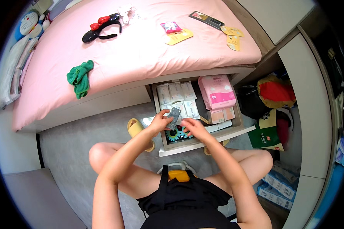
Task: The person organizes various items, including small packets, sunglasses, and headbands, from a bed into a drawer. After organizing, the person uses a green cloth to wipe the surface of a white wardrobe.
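My left hand grips a small flat grey see-through case above an open drawer under the bed. Just to its right, my right hand is held with fingers bent and apart, touching nothing that I can make out. Beneath the hands lie blue flower-shaped items at the drawer's front left. White wrapped packets fill the left side behind them. A pink soft package rests at the back right, over a light pink box.
On the bed lie a black headband with a red bow, a green cloth, yellow packets and a dark flat box. Bags and blue packages stand right. A yellow slipper is beside the drawer.
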`<state>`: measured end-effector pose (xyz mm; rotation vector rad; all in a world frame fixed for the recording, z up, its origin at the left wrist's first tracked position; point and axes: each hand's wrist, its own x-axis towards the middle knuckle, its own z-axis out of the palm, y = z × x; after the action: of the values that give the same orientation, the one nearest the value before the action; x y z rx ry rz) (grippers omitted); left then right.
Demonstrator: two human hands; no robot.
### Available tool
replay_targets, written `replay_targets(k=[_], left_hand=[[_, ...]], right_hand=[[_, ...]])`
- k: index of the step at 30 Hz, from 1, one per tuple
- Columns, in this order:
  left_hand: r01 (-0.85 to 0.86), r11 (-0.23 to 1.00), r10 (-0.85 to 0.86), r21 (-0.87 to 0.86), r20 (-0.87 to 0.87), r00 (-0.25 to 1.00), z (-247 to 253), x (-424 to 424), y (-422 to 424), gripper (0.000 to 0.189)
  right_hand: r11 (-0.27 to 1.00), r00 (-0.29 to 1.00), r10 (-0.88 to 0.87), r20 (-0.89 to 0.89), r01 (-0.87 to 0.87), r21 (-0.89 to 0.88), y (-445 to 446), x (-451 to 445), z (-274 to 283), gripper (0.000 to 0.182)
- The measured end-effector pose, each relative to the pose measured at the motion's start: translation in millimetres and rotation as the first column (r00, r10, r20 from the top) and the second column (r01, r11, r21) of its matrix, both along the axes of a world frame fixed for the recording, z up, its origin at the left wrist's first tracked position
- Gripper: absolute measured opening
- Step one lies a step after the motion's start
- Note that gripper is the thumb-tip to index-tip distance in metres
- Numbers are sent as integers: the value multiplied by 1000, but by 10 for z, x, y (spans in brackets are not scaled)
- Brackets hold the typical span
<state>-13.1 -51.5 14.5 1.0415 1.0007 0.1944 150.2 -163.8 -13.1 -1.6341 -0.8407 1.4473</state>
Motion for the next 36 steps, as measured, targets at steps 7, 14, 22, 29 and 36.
replay_targets(k=[7,14,22,29,36], left_hand=[[84,995,-89,-63,-82,993,-146,453,-172,49],[150,988,-151,-21,-43,988,-147,634,-95,35],[107,994,-108,16,19,994,-144,677,99,24],[51,955,-113,291,201,973,253,819,330,18],[-224,898,34,379,448,894,872,889,916,14]], right_hand=[[945,943,-313,-114,321,66,-90,103,-136,33],[962,577,-270,771,182,201,-49,842,-620,23],[982,440,120,890,78,-171,196,867,-551,18],[811,642,-481,597,66,582,571,557,372,11],[593,522,-596,610,-225,773,1747,634,1423,22]])
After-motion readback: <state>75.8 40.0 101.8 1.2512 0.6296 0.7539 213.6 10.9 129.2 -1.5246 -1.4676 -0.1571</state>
